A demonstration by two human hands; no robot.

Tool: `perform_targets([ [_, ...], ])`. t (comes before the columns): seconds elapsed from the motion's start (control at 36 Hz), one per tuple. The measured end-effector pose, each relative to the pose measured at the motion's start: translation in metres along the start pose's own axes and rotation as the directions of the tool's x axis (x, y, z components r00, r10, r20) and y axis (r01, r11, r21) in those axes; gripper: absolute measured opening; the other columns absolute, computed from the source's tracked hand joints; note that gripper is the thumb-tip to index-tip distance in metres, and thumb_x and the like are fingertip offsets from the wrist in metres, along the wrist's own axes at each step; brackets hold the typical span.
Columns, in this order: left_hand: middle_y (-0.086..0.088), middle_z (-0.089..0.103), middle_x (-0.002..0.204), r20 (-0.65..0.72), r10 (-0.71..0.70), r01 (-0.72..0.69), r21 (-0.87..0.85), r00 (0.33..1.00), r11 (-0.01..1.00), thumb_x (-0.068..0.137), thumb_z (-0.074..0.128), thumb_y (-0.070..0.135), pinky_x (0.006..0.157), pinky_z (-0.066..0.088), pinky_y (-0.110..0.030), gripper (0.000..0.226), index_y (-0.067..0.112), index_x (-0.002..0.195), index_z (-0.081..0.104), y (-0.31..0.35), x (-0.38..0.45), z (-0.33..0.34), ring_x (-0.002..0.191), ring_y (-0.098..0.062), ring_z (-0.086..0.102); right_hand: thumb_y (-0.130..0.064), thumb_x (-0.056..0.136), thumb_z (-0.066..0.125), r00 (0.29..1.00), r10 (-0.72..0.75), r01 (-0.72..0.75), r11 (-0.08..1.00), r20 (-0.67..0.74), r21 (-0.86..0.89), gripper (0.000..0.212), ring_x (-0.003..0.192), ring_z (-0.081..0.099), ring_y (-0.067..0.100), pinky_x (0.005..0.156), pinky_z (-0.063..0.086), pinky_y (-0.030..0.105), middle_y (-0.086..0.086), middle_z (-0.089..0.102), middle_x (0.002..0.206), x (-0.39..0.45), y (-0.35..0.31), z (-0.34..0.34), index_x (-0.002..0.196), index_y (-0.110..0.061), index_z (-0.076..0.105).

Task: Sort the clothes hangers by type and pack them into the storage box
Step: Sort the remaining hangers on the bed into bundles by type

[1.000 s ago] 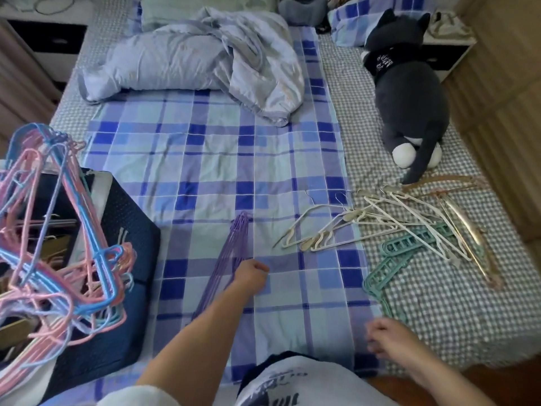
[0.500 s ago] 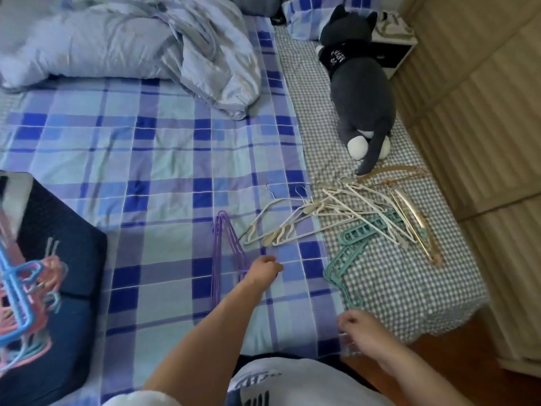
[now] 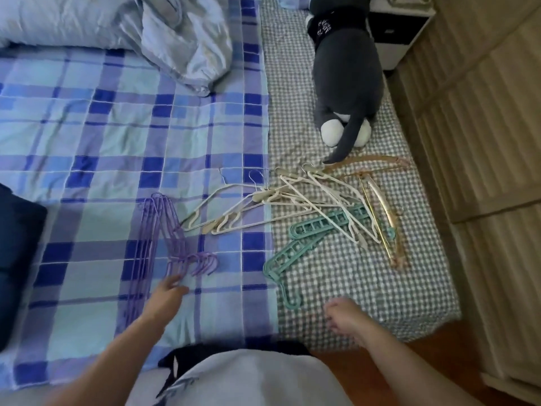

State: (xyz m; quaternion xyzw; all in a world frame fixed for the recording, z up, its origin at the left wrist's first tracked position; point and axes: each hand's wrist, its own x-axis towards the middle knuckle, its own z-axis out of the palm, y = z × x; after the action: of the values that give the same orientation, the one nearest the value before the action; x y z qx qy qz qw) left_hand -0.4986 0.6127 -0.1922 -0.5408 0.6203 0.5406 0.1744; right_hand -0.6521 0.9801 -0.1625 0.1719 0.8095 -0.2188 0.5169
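Bed [image 3: 336,282], spanning the whole view: blue plaid sheet [image 3: 87,136] on the left, grey checked cover on the right. Rumpled pale blue duvet [image 3: 123,27] at far left. Dark grey plush cat [image 3: 348,77] at far right, tail tip touching the brown hangers. Dark navy storage box [image 3: 14,259] at the left edge, mostly cut off.

White hangers [image 3: 292,200]: tangled heap at centre, straddling the seam between plaid and check. Brown and gold hangers [image 3: 380,206]: right of the heap, partly under it. Purple hangers [image 3: 152,238]: stacked bundle on the plaid, left of the white heap, hooks pointing near-right. Teal hangers [image 3: 304,241]: two, just near of the white heap, hook toward the near edge.

Left hand [image 3: 168,291]: fingers extended, relaxed, tips just beside the purple hooks; contact indeterminate. Right hand [image 3: 344,317]: fingers loosely curled, holding nothing, above the near bed edge, near the teal hook.
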Motion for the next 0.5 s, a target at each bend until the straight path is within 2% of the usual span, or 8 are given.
perform_targets([
  [0.08, -0.017, 0.061, 0.087, -0.026, -0.112, 0.110, -0.038, 0.993, 0.993, 0.099, 0.056, 0.002, 0.058, 0.043, -0.030, 0.035, 0.002, 0.134, 0.055, 0.001, -0.012, 0.005, 0.068, -0.029, 0.055, -0.013, 0.099, 0.049, 0.999, -0.035, 0.033, 0.998, -0.040, -0.050, 0.020, 0.072, 0.058, 0.024, 0.062, 0.046, 0.033, 0.011, 0.062, 0.081, 0.042, -0.009, -0.042, 0.104, -0.010, 0.068],
  [0.11, -0.014, 0.058, 0.081, -0.036, -0.148, 0.145, -0.069, 0.988, 0.987, 0.101, 0.053, 0.000, 0.053, 0.038, -0.026, 0.033, -0.001, 0.133, 0.054, 0.004, -0.017, 0.010, 0.064, -0.025, 0.051, -0.012, 0.099, 0.049, 0.996, -0.058, 0.053, 0.995, -0.063, -0.090, 0.021, 0.070, 0.057, 0.024, 0.060, 0.044, 0.032, 0.012, 0.063, 0.081, 0.055, -0.014, -0.058, 0.110, -0.010, 0.067],
  [0.14, -0.013, 0.056, 0.079, -0.039, -0.174, 0.170, -0.093, 0.984, 0.981, 0.102, 0.051, -0.001, 0.052, 0.035, -0.025, 0.031, -0.003, 0.133, 0.054, 0.011, -0.026, 0.017, 0.062, -0.024, 0.050, -0.012, 0.100, 0.049, 0.991, -0.091, 0.075, 0.986, -0.097, -0.149, 0.019, 0.066, 0.055, 0.023, 0.059, 0.042, 0.031, 0.011, 0.062, 0.081, 0.066, -0.018, -0.073, 0.105, -0.008, 0.067],
  [0.19, -0.012, 0.057, 0.080, -0.016, -0.200, 0.197, -0.119, 0.980, 0.973, 0.103, 0.048, -0.001, 0.055, 0.034, -0.025, 0.027, -0.003, 0.128, 0.056, 0.024, -0.045, 0.031, 0.064, -0.023, 0.051, -0.011, 0.100, 0.046, 0.964, -0.166, 0.107, 0.956, -0.206, -0.272, 0.018, 0.058, 0.051, 0.021, 0.056, 0.038, 0.030, 0.009, 0.059, 0.077, 0.083, -0.030, -0.100, 0.094, -0.009, 0.062],
  [0.31, -0.015, 0.064, 0.092, 0.038, -0.167, 0.172, -0.198, 0.985, 0.965, 0.103, 0.047, 0.002, 0.068, 0.042, -0.031, 0.017, 0.003, 0.110, 0.063, 0.058, -0.087, 0.075, 0.076, -0.028, 0.059, -0.005, 0.095, 0.050, 0.847, -0.293, 0.124, 0.920, -0.443, -0.372, 0.030, 0.079, 0.063, 0.026, 0.059, 0.050, 0.031, 0.012, 0.066, 0.112, 0.122, -0.049, -0.145, 0.123, -0.009, 0.060],
  [0.36, -0.017, 0.068, 0.100, 0.066, -0.138, 0.149, -0.197, 0.988, 0.969, 0.103, 0.048, 0.002, 0.075, 0.046, -0.034, 0.018, 0.004, 0.109, 0.066, 0.073, -0.102, 0.096, 0.086, -0.032, 0.063, -0.003, 0.092, 0.051, 0.803, -0.355, 0.144, 0.895, -0.480, -0.422, 0.038, 0.088, 0.061, 0.027, 0.066, 0.055, 0.037, 0.011, 0.063, 0.117, 0.142, -0.056, -0.159, 0.128, -0.012, 0.057],
  [0.42, -0.018, 0.071, 0.105, 0.076, -0.132, 0.144, -0.185, 0.988, 0.972, 0.102, 0.050, 0.001, 0.080, 0.048, -0.036, 0.020, 0.005, 0.110, 0.068, 0.082, -0.112, 0.111, 0.094, -0.034, 0.065, -0.004, 0.091, 0.050, 0.805, -0.358, 0.139, 0.889, -0.473, -0.436, 0.043, 0.098, 0.061, 0.030, 0.074, 0.058, 0.044, 0.011, 0.059, 0.123, 0.164, -0.063, -0.167, 0.133, -0.014, 0.053],
  [0.5, -0.017, 0.072, 0.101, 0.111, -0.169, 0.191, -0.227, 0.979, 0.955, 0.102, 0.049, 0.001, 0.083, 0.047, -0.038, 0.021, 0.003, 0.108, 0.069, 0.089, -0.120, 0.125, 0.095, -0.034, 0.066, -0.014, 0.092, 0.053, 0.834, -0.338, 0.094, 0.865, -0.436, -0.492, 0.032, 0.088, 0.063, 0.032, 0.071, 0.060, 0.044, 0.013, 0.063, 0.113, 0.192, -0.070, -0.167, 0.124, -0.015, 0.057],
])
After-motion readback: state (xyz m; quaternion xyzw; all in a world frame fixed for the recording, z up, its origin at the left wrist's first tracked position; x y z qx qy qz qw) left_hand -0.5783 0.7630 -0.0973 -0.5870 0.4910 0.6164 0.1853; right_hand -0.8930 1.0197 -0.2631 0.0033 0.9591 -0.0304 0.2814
